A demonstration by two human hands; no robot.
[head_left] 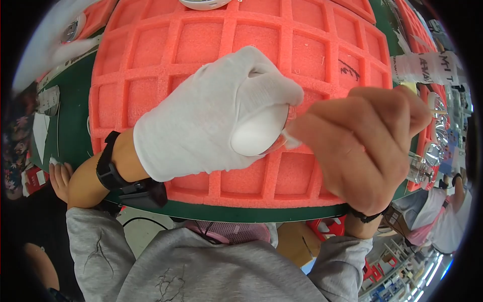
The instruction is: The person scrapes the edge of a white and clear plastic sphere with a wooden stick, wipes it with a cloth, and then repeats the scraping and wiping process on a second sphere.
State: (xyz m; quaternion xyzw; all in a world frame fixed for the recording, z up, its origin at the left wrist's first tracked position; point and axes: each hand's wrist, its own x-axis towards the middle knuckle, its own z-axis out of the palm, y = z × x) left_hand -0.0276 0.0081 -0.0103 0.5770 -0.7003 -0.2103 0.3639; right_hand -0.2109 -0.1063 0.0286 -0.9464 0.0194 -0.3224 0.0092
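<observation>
My left hand (201, 110) wears a white glove and is closed round a smooth white rounded piece (259, 132). A clear or reddish rim shows along the piece's right side. My bare right hand (359, 143) is slightly smeared by motion, its fingers curled tight beside that rim. A small white bit (290, 140) shows by the right hand's fingers, and what they grip is hidden. Both hands are above a red-pink foam tray (241, 183) with square pockets.
The tray lies on a green table (236, 212). At its far edge sits a white round part (205, 4). Another person's white-gloved hand (65, 50) is blurred at the upper left. To the right are a plastic-wrapped roll (427, 68) and another foam tray with shiny clear parts (432, 153).
</observation>
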